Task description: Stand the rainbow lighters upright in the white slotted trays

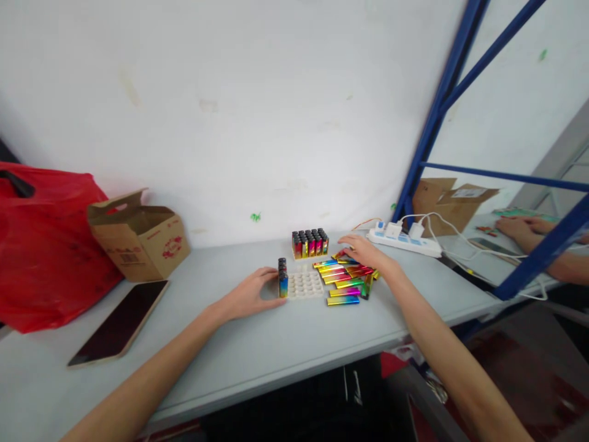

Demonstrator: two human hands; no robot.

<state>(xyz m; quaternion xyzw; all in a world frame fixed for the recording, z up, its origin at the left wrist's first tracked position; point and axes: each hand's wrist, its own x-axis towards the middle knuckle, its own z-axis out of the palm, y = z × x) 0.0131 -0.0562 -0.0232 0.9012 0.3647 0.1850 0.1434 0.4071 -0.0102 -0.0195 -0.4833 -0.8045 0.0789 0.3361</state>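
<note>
A white tray (pixel 306 285) with round slots lies on the grey table, and several upright lighters (pixel 283 279) fill its left column. My left hand (pixel 255 293) is at the tray's left end, fingers and thumb apart around that column; whether it presses on the tray cannot be made out. To the right lies a loose pile of shiny multicoloured lighters (pixel 343 291). My right hand (pixel 361 250) reaches over the pile's back edge with fingers bent down; what its fingertips hold is too small to tell. Behind the tray stands a full block of lighters (pixel 311 245) with black tops.
A phone (pixel 119 322), an open cardboard box (pixel 140 236) and a red bag (pixel 50 245) are on the left. At the right are a white power strip (pixel 405 240) with cables, a blue metal frame (pixel 427 132) and another person's hands (pixel 519 228).
</note>
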